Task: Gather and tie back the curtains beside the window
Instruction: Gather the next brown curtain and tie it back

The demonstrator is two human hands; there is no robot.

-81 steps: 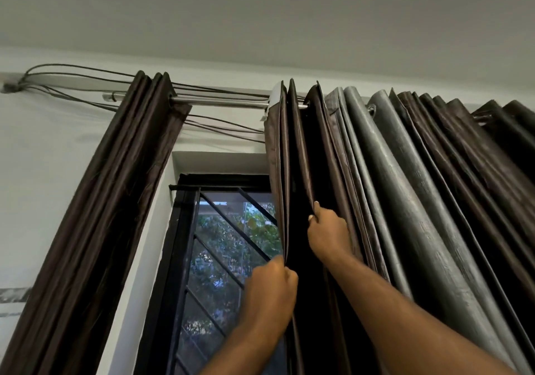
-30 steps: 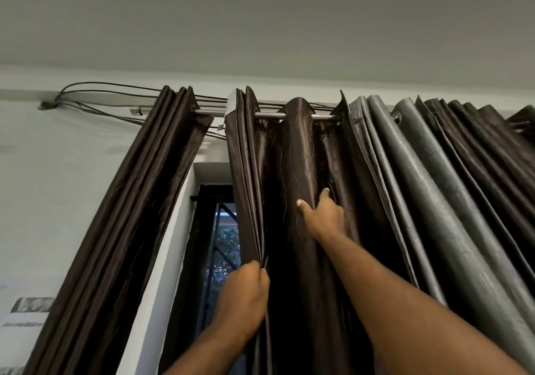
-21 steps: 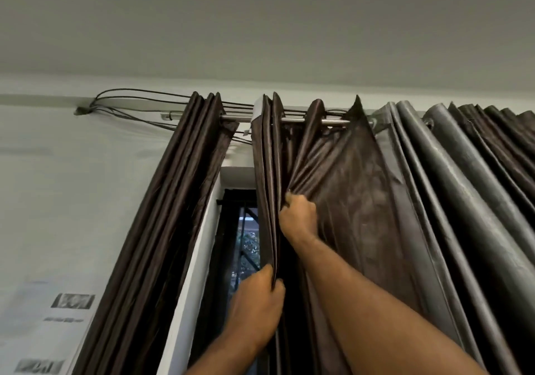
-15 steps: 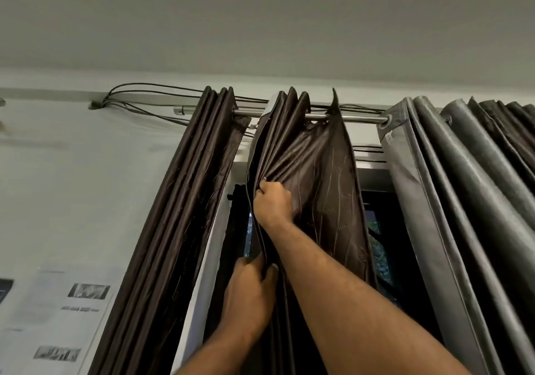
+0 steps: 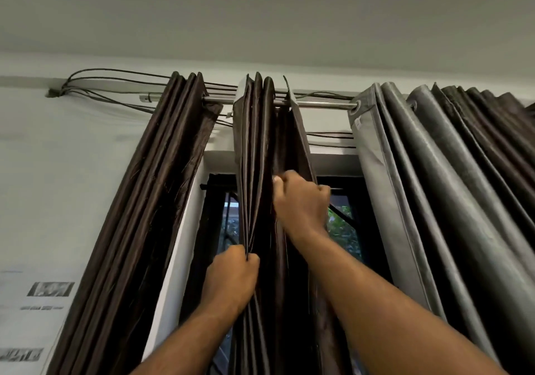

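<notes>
Dim, flat indoor light; daylight enters only through the window (image 5: 343, 227). Wide-angle bending at edges; right hand (image 5: 301, 201) slightly blurred.

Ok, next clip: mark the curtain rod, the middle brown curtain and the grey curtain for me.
curtain rod (image 5: 321, 104), head view, bare metal stretch between the brown and grey fabric.
middle brown curtain (image 5: 254, 149), head view, gathered upper folds below the rod.
grey curtain (image 5: 385, 172), head view, leading pleat beside the window.

Gathered curtain (image 5: 254, 143) was glossy dark brown with thin vertical streaks, left curtain (image 5: 162, 186) the same brown, right curtain (image 5: 405, 186) grey with faint mottled grain, rod (image 5: 321, 104) silver, cables (image 5: 115, 73) black, window frame (image 5: 211, 215) black, foliage (image 5: 341, 224) green, wall (image 5: 72, 172) pale off-white, wall sheets (image 5: 49, 289) printed black-grey.
</notes>
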